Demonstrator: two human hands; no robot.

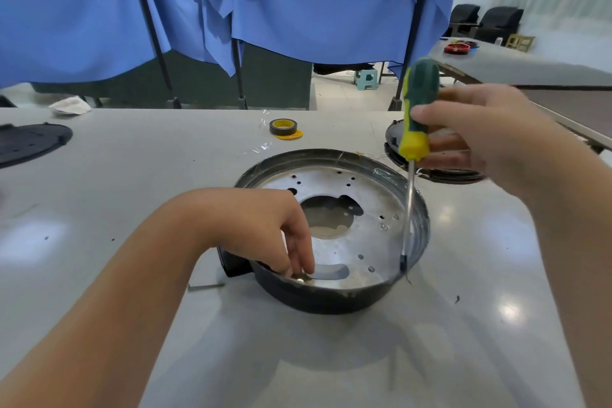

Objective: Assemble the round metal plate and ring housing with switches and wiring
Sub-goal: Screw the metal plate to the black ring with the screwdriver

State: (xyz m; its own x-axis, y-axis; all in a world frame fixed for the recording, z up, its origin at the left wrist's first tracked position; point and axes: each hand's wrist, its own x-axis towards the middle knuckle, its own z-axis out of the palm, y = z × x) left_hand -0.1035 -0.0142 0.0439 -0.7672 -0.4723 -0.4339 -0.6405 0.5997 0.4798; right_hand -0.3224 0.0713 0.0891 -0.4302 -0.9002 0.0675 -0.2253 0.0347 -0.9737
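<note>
You seem to be fastening the metal plate (pixel 351 242) into the ring housing (pixel 331 300): your left hand (pixel 265 228) pinches a small screw (pixel 300 279) at the near rim, your right hand (pixel 477 129) grips the screwdriver (pixel 418 116), so next its tip must meet that screw.

Our left hand (pixel 268 232) reaches forward from the lower left on a bare forearm, wrist bent down, fingers curled together with their tips pressed low at the near edge. Our right hand (pixel 490 139) is raised higher on the right, slightly blurred, thumb and curled fingers gripping the green-and-yellow handled screwdriver (pixel 414 129), which we hold nearly upright with its tip pointing down.
</note>
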